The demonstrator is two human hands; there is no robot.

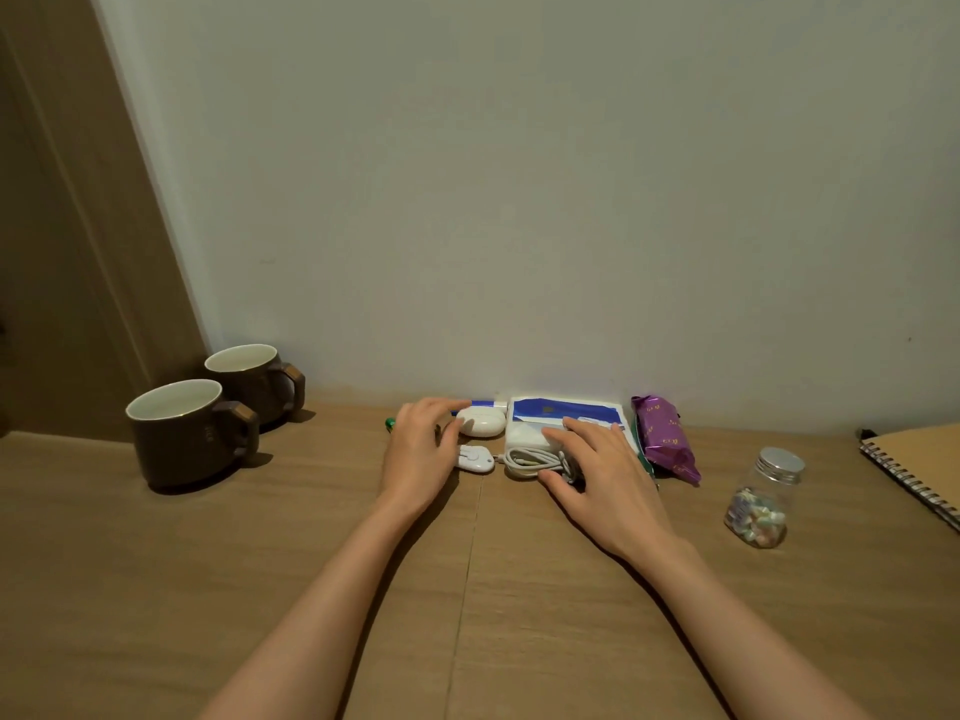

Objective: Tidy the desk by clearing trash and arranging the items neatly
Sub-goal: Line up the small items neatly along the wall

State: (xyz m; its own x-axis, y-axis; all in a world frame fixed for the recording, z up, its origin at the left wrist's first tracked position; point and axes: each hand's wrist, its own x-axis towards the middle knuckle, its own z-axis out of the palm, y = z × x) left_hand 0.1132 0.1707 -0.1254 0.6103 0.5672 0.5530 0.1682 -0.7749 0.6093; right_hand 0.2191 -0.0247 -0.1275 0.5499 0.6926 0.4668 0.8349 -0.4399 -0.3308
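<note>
Against the wall at the desk's back lie a white oval case [485, 423], a blue-and-white pen [483, 404], a small white clip-like piece [475, 458], a white charger with its coiled cable [530, 457], and a blue-and-white flat pack [563, 409]. My left hand [421, 449] lies with relaxed fingers over the pen's left end, touching the oval case's left side. My right hand [597, 467] rests flat on the charger and cable, fingers spread. A green object [390, 423] peeks out from behind my left hand.
Two brown mugs [189, 433] [254, 379] stand at the back left. A purple snack wrapper [665, 439] lies right of the flat pack, a small candy jar [761, 498] further right, and a spiral notebook [919, 470] at the right edge. The wooden desk [467, 615] stretches toward me.
</note>
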